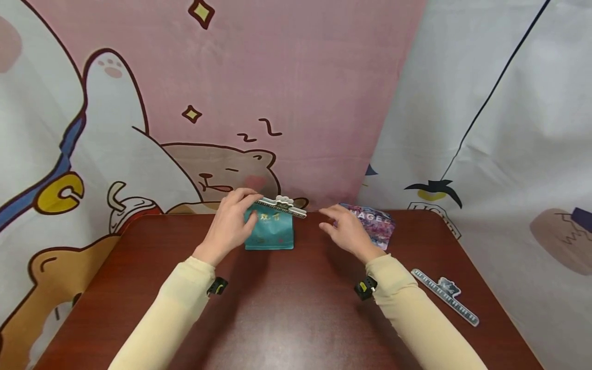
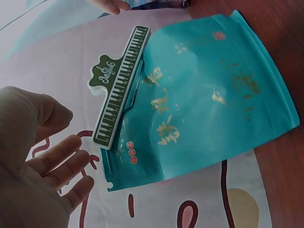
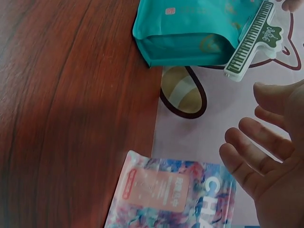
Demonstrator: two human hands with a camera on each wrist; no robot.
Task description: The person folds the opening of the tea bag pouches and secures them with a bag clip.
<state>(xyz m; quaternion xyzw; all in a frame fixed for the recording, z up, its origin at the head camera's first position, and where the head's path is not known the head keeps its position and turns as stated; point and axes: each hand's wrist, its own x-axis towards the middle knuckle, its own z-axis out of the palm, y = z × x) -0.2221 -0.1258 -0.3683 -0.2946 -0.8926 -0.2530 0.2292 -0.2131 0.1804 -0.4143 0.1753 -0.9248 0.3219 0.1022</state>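
A teal bag (image 1: 270,234) with gold characters stands upright at the table's back edge. Across its top sits a long green-and-white bag clip (image 2: 119,90) printed with piano keys and "Music". My left hand (image 1: 231,218) is at the bag's upper left; in the left wrist view its relaxed fingers are apart from clip and bag. To the right, my right hand (image 1: 348,230) hovers with loosely bent fingers and holds nothing. Partly behind it is a purple-blue patterned pouch (image 3: 166,194), lettered "CHA" in the right wrist view.
A second piano-key clip (image 1: 446,297) lies on the right side of the brown table (image 1: 282,313). Directly behind the table hangs a cartoon-printed cloth (image 1: 319,103). Dark devices are strapped at both wrists.
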